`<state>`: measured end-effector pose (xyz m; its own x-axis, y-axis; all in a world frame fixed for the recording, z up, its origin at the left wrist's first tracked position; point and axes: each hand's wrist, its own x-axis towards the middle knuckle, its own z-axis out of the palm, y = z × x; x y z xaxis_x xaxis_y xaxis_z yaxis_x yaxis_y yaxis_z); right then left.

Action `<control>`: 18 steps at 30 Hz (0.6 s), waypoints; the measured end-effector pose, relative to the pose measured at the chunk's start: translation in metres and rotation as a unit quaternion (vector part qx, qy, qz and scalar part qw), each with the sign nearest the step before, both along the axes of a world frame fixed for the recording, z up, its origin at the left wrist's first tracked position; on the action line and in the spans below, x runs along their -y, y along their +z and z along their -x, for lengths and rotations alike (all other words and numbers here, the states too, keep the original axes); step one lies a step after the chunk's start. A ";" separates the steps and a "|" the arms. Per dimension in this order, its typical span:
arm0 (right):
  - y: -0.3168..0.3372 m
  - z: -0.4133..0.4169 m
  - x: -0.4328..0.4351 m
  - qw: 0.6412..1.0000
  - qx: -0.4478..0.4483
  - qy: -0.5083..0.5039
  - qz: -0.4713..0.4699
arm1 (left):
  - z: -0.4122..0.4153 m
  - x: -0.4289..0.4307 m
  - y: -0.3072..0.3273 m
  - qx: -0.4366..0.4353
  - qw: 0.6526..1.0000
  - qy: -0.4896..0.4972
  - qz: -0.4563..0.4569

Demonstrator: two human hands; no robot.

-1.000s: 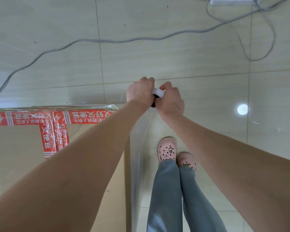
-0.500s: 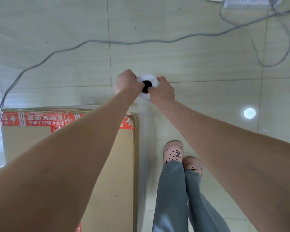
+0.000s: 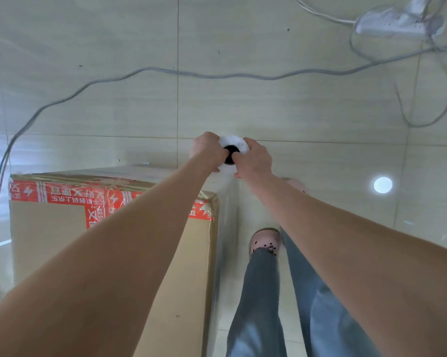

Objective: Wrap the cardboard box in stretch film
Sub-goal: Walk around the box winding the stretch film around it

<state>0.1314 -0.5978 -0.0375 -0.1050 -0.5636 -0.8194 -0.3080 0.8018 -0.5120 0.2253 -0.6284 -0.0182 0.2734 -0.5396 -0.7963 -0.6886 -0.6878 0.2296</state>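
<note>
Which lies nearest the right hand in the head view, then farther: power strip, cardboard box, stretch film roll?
1. The stretch film roll, gripped by the right hand.
2. The cardboard box, lower left.
3. The power strip, far upper right.

Both arms stretch forward, left hand (image 3: 206,151) and right hand (image 3: 255,158) gripping the film roll (image 3: 234,142) between them.

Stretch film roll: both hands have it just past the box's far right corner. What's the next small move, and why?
Probably carry the stretch film roll left around that corner, keeping it taut. The left hand and right hand grip it just beyond the cardboard box, and film already runs along the box's right side, so the far face likely comes next.
</note>
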 end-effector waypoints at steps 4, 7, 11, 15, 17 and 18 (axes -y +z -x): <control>0.005 0.000 0.014 1.000 -0.011 0.009 0.005 | 0.000 0.009 0.002 -0.006 0.999 0.040 0.005; 0.008 0.000 0.026 0.999 -0.015 0.031 0.017 | -0.002 0.015 0.002 -0.003 0.998 0.057 0.002; 0.013 0.001 0.033 0.998 -0.014 0.062 0.020 | -0.004 0.015 0.001 0.004 0.998 0.068 -0.001; 0.014 0.004 0.038 0.996 -0.007 0.085 0.025 | -0.002 0.018 0.006 0.010 0.997 0.074 -0.009; 0.015 0.006 0.041 0.994 -0.003 0.107 0.020 | -0.002 0.018 0.006 0.008 0.997 0.079 -0.022; 0.017 0.006 0.042 0.993 0.002 0.113 0.014 | -0.003 0.018 0.007 0.003 0.996 0.081 -0.030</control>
